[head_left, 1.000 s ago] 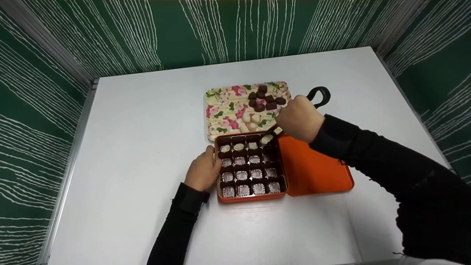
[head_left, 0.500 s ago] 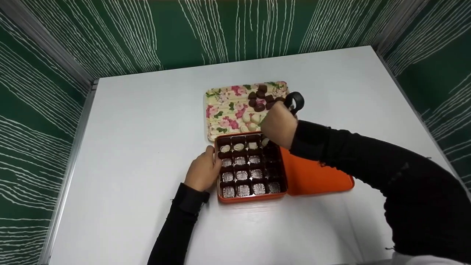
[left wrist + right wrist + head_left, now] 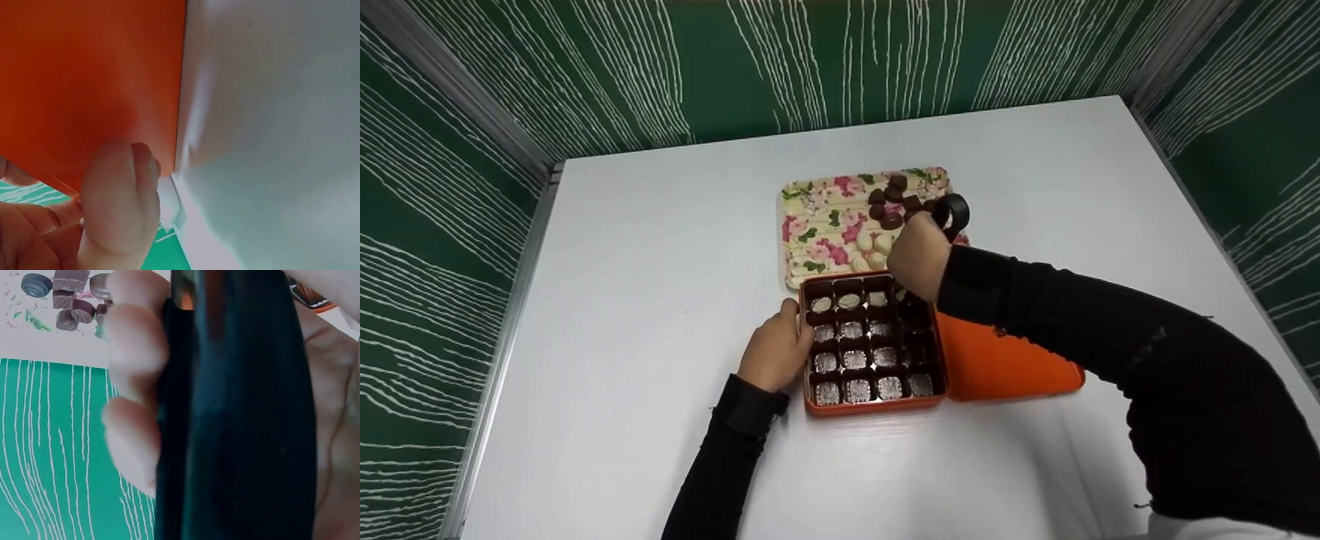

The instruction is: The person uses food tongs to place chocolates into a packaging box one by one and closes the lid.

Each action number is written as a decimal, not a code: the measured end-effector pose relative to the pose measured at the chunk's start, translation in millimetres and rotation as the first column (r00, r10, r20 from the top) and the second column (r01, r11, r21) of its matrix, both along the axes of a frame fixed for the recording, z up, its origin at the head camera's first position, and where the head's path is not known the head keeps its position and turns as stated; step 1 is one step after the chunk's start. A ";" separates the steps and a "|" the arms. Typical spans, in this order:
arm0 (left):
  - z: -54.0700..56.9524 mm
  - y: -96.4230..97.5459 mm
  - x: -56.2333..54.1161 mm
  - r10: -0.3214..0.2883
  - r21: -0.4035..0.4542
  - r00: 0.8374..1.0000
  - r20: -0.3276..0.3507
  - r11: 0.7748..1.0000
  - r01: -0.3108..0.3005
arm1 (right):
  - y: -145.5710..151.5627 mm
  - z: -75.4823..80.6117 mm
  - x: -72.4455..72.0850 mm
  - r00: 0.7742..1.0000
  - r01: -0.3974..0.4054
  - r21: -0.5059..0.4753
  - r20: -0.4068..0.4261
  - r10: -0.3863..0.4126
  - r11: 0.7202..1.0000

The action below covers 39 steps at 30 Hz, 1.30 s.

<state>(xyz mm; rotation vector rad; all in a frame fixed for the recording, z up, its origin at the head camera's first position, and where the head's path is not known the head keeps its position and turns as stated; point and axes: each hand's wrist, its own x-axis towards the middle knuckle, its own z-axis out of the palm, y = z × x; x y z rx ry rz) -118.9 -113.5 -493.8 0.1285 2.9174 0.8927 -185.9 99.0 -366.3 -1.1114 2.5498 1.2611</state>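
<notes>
My left hand (image 3: 772,349) holds the left side of an orange box (image 3: 877,409), its fingers against the orange wall in the left wrist view. Inside the box is a dark insert of square compartments. White chocolates (image 3: 849,301) sit in the back row. Black tongs (image 3: 247,405) with a looped end are gripped in my right hand (image 3: 919,256), over the box's back right corner. In the head view that hand hides the tongs' tips and most of the white chocolate (image 3: 901,295) in the corner compartment.
Behind the box lies a floral tray (image 3: 810,225) bearing several dark chocolates (image 3: 892,220) and several white ones (image 3: 864,241). An orange lid (image 3: 997,367) lies to the right of the box, partly under the right sleeve (image 3: 1057,315). Green walls border the white table (image 3: 645,300).
My right hand with the tongs has moved left and slightly nearer, turning over the back right corner compartment. My left hand stays on the box.
</notes>
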 end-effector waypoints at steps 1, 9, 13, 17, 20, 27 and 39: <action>0.0 0.2 0.2 0.001 0.002 1.000 -0.002 1.000 -0.001 | 0.7 1.5 0.2 1.000 0.008 -0.002 0.003 -0.008 1.000; -0.4 0.5 0.2 0.013 -0.017 1.000 -0.018 1.000 -0.014 | 10.4 16.9 1.5 1.000 0.010 -0.065 -0.019 -0.012 0.998; 0.4 1.1 0.7 0.019 -0.015 1.000 -0.009 1.000 -0.019 | 19.6 25.0 2.2 1.000 -0.005 -0.174 -0.019 0.002 0.985; 0.2 0.9 0.8 0.013 -0.022 1.000 -0.007 1.000 -0.014 | 29.6 33.6 1.7 1.000 0.004 -0.249 0.008 -0.002 0.969; -0.6 0.1 0.7 0.007 -0.021 1.000 -0.004 1.000 -0.007 | 35.4 39.2 0.9 0.999 0.028 -0.286 0.044 -0.016 0.958; 0.6 0.0 1.0 -0.001 -0.019 1.000 0.004 1.000 0.001 | 48.2 45.0 -15.1 0.975 0.181 -0.400 0.191 -0.112 0.899; -0.4 0.0 0.6 0.001 -0.021 1.000 -0.023 1.000 -0.002 | 56.7 -5.4 -47.1 0.948 0.309 -0.409 0.207 -0.242 0.859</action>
